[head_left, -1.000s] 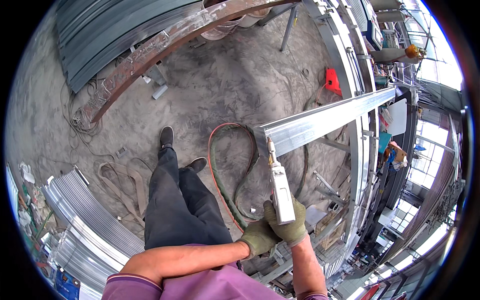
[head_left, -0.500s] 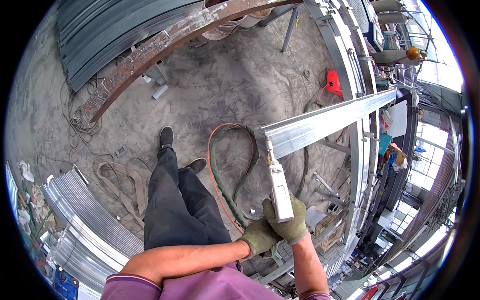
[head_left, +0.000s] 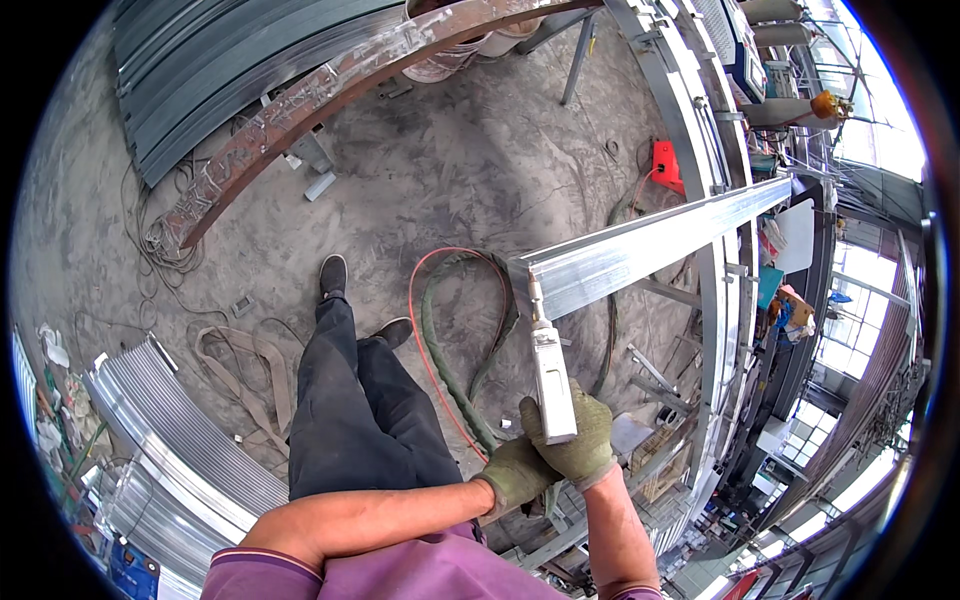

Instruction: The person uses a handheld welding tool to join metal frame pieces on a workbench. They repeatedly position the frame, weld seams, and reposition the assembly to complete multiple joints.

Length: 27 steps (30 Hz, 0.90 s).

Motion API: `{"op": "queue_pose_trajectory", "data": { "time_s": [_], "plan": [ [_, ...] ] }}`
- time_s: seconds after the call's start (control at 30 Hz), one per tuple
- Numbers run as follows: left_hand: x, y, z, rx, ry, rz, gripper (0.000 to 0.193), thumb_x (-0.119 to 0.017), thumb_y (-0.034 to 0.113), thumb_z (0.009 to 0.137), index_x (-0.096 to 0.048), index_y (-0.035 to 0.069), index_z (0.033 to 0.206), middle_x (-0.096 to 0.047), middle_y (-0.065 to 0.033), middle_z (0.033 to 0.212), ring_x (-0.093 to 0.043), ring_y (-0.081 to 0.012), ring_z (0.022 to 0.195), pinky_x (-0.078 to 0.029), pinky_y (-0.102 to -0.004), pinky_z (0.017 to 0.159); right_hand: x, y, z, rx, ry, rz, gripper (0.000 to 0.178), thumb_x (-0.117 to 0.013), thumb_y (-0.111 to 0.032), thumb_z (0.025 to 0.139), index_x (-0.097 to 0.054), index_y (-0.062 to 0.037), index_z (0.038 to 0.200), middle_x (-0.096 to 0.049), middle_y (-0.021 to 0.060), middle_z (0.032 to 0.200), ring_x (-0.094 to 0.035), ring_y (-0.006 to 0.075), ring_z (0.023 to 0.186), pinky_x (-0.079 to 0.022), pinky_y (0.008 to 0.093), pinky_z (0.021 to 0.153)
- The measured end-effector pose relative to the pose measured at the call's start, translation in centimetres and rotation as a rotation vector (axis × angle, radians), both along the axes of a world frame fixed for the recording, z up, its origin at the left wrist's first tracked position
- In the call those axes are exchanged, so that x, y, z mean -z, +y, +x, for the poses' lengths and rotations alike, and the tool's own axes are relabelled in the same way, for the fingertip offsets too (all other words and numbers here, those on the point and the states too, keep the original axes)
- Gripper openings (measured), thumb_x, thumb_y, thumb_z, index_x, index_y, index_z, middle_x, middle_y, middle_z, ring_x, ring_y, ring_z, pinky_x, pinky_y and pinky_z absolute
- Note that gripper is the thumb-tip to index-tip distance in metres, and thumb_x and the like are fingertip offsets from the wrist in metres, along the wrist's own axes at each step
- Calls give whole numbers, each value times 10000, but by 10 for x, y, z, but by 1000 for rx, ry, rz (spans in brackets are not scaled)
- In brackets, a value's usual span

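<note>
A white welding gun (head_left: pixel 553 385) with a coppery nozzle is in my right hand (head_left: pixel 582 438), which wears an olive-green work glove and is closed round the gun's rear part. Its nozzle tip meets the near end of a long silvery metal profile (head_left: pixel 640 255), at the lower corner. My left hand (head_left: pixel 522 475), gloved alike, is closed and pressed against the right one just below and to the left. What its fingers hold is hidden. A dark green sleeved hose (head_left: pixel 437 365) and a thin red hose (head_left: pixel 413 300) loop over the floor left of the gun.
The profile's far end rests on a metal frame (head_left: pixel 703 130) at right. A red box (head_left: pixel 667 168) stands beside it. A curved rusty beam (head_left: pixel 270 125) and grey panels (head_left: pixel 220 85) are at upper left. Ribbed metal sheets (head_left: pixel 190 420) and a flat strap (head_left: pixel 255 350) lie at lower left.
The welding gun has shifted slightly left, its rear end most, and stands more upright in the picture. My right hand has moved a little with it; the profile stays put.
</note>
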State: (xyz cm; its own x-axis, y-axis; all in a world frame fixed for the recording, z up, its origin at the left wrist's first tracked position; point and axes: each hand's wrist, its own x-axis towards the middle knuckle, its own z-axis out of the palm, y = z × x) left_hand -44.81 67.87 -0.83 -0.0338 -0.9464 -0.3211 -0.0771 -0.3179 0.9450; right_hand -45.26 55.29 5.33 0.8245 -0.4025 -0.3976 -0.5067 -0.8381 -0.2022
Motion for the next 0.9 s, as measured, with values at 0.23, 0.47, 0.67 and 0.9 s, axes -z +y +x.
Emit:
{"op": "queue_pose_trajectory", "data": {
  "time_s": [0.23,0.47,0.67,0.9],
  "plan": [
    [-14,-1,21,39,38,88,313,-560,271,1062,-736,147,1288,-780,-110,1268,-726,-295,1213,-578,-409,1039,-2,2,7,9,59,-21,366,-792,-407,929,-681,-60,897,-706,150,758,-755,375,683,-598,484,612],
    [-11,1,17,-8,13,13,308,-577,274,1052,-740,119,1262,-782,-128,1253,-733,-307,1194,-579,-413,1032,-1,3,4,-18,43,-31,273,-786,-323,917,-729,-61,972,-685,149,816,-719,361,664,-566,478,571],
    [-15,4,26,-57,79,7,320,-594,311,1043,-750,98,1224,-792,-152,1193,-747,-331,1139,-586,-423,999,-2,4,8,-58,42,-50,311,-771,-377,939,-701,-75,909,-697,140,787,-747,363,670,-590,482,595],
    [-12,7,18,-66,103,20,326,-598,327,1041,-758,93,1203,-793,-167,1180,-747,-347,1129,-580,-444,992,-2,4,6,-61,20,-49,295,-773,-365,937,-702,-79,911,-686,135,793,-740,365,664,-584,482,586]
  ]
}}
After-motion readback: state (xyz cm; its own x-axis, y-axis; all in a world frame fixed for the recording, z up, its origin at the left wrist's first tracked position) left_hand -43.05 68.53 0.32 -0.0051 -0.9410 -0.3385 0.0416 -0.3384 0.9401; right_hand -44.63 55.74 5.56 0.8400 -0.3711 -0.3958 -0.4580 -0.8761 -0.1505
